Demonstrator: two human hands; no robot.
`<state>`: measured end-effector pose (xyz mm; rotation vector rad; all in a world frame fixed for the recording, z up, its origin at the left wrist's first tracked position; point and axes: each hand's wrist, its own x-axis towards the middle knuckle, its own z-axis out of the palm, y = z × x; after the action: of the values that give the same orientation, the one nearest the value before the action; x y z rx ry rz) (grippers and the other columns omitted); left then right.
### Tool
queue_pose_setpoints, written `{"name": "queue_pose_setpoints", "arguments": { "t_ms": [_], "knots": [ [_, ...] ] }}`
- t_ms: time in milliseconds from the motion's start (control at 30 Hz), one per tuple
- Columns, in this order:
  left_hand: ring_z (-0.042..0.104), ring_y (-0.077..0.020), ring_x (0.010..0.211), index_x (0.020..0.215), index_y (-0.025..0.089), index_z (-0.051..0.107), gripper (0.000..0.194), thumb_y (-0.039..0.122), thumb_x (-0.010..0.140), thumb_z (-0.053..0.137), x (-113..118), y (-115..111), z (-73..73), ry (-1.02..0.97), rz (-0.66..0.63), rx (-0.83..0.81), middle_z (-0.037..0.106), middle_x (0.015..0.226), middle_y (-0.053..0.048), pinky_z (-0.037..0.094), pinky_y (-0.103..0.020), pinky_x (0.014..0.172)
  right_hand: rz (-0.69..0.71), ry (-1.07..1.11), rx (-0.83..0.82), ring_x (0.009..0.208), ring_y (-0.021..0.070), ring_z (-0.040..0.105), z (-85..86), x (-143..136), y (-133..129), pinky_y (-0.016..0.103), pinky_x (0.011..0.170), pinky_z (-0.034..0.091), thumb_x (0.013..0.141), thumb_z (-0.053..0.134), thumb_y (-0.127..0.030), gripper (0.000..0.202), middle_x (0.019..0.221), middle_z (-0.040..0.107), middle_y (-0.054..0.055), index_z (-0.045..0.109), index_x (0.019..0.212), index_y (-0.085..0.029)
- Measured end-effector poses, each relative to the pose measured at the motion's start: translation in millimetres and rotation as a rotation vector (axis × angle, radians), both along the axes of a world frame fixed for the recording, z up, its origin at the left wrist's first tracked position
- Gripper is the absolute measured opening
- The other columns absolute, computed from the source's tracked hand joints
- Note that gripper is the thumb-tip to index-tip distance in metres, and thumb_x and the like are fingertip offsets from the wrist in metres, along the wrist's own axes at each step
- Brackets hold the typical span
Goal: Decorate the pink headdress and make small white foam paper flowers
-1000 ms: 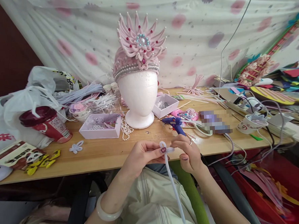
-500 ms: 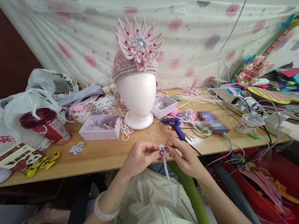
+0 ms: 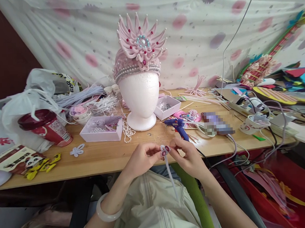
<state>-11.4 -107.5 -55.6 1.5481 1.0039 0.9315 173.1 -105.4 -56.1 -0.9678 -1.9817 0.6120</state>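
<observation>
My left hand [image 3: 142, 160] and my right hand [image 3: 187, 156] meet at the table's front edge, both pinching a pale lilac pipe cleaner [image 3: 170, 176]. Its upper end is bent into a small loop between my fingertips, and the straight tail hangs down over my lap. The fingers partly cover the loop. A finished-looking looped flower shape [image 3: 77, 150] of similar pipe cleaner lies on the table to the left. Beyond my hands stands a white foam head [image 3: 140, 99] wearing a pink headdress [image 3: 142, 47] with pearls and red beads.
Behind my right hand lies a blue glue gun [image 3: 177, 126], beside a blurred-out phone [image 3: 218, 123]. A lilac box of beads [image 3: 101, 135] and a red cup [image 3: 46, 129] stand on the left. Cables and a paper cup [image 3: 252, 125] crowd the right side.
My right fingertips have shifted slightly left and up over the pipe cleaner's loop, closer to my left fingers. The view has tilted very slightly; the things on the table stay put.
</observation>
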Motion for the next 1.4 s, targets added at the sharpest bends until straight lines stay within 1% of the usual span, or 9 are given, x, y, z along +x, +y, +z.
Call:
{"name": "queue_pose_setpoints", "arguments": {
  "t_ms": [200, 367, 500, 733, 867, 967, 1200, 1300, 1400],
  "knots": [
    [0.063, -0.0177, 0.073, 0.072, 0.014, 0.069, 0.021, 0.029, 0.082, 0.06, -2, 4, -3.9, 0.055, -0.013, -0.012, 0.071, 0.074, -0.005, 0.047, -0.026, 0.071, -0.037, 0.028, -0.053, 0.055, 0.0105, 0.045, -6.1, -5, 3, 0.023, 0.051, 0.034, 0.094, 0.051, -0.028, 0.029, 0.061, 0.05, -0.002, 0.046, 0.068, -0.018],
    [0.058, -0.0163, 0.074, 0.073, 0.014, 0.067, 0.024, 0.036, 0.08, 0.063, -3, 3, 2.3, -0.084, 0.013, -0.07, 0.065, 0.072, -0.003, 0.045, -0.026, 0.072, 0.082, 0.168, -0.174, 0.065, 0.0131, 0.058, -12.3, 4, 11, 0.025, 0.059, 0.048, 0.098, 0.05, -0.036, 0.023, 0.074, 0.06, 0.001, 0.056, 0.085, -0.018],
    [0.057, -0.0155, 0.073, 0.079, 0.013, 0.071, 0.028, 0.041, 0.076, 0.07, -4, 5, 5.3, -0.219, -0.012, -0.139, 0.066, 0.076, -0.004, 0.045, -0.027, 0.073, 0.173, 0.113, -0.008, 0.083, 0.0167, 0.063, -6.3, 12, 17, 0.03, 0.075, 0.053, 0.094, 0.059, -0.027, 0.016, 0.093, 0.065, 0.005, 0.06, 0.108, -0.021],
    [0.053, -0.0132, 0.068, 0.074, 0.014, 0.074, 0.027, 0.04, 0.07, 0.077, -6, 5, 4.8, -0.35, -0.141, -0.253, 0.065, 0.07, -0.003, 0.043, -0.027, 0.07, 0.29, 0.095, 0.189, 0.083, 0.0165, 0.061, -1.1, 9, 26, 0.03, 0.074, 0.049, 0.093, 0.059, -0.018, 0.012, 0.09, 0.067, 0.004, 0.065, 0.101, -0.024],
    [0.051, -0.0102, 0.062, 0.069, 0.013, 0.074, 0.027, 0.038, 0.061, 0.082, -7, 6, 4.6, -0.418, -0.226, -0.422, 0.064, 0.067, -0.002, 0.039, -0.024, 0.063, 0.384, 0.133, 0.213, 0.085, 0.0177, 0.059, -1.5, 8, 28, 0.031, 0.075, 0.047, 0.093, 0.059, -0.02, 0.008, 0.088, 0.064, 0.004, 0.064, 0.098, -0.024],
    [0.051, -0.0088, 0.057, 0.07, 0.013, 0.075, 0.03, 0.037, 0.055, 0.084, -6, 8, 1.5, -0.456, -0.269, -0.548, 0.063, 0.063, -0.002, 0.035, -0.023, 0.058, 0.418, 0.149, 0.153, 0.087, 0.0183, 0.056, -1.1, 9, 26, 0.032, 0.076, 0.046, 0.095, 0.057, -0.025, 0.003, 0.088, 0.06, 0.004, 0.06, 0.094, -0.023],
    [0.049, -0.0086, 0.051, 0.069, 0.012, 0.075, 0.03, 0.032, 0.049, 0.086, 4, 10, -8.1, -0.62, -0.362, -0.688, 0.062, 0.057, -0.002, 0.038, -0.025, 0.057, 0.504, 0.201, 0.002, 0.083, 0.0174, 0.05, -0.8, 8, 22, 0.031, 0.072, 0.044, 0.093, 0.058, -0.038, 0.019, 0.085, 0.048, 0.003, 0.056, 0.085, -0.022],
    [0.048, -0.0089, 0.051, 0.067, 0.013, 0.075, 0.029, 0.033, 0.048, 0.086, 5, 7, -6.8, -0.621, -0.356, -0.684, 0.062, 0.056, -0.002, 0.038, -0.025, 0.056, 0.538, 0.285, -0.092, 0.079, 0.0173, 0.05, -2.7, 7, 21, 0.03, 0.068, 0.044, 0.089, 0.063, -0.043, 0.025, 0.083, 0.047, 0.003, 0.058, 0.079, -0.021],
    [0.05, -0.0104, 0.055, 0.063, 0.014, 0.074, 0.026, 0.035, 0.053, 0.086, 4, 2, 1.0, -0.516, -0.266, -0.563, 0.062, 0.057, -0.003, 0.038, -0.025, 0.057, 0.554, 0.362, -0.2, 0.074, 0.0154, 0.049, -2.9, 7, 19, 0.028, 0.063, 0.043, 0.085, 0.069, -0.041, 0.025, 0.083, 0.045, 0.003, 0.06, 0.077, -0.02]
  ]
}}
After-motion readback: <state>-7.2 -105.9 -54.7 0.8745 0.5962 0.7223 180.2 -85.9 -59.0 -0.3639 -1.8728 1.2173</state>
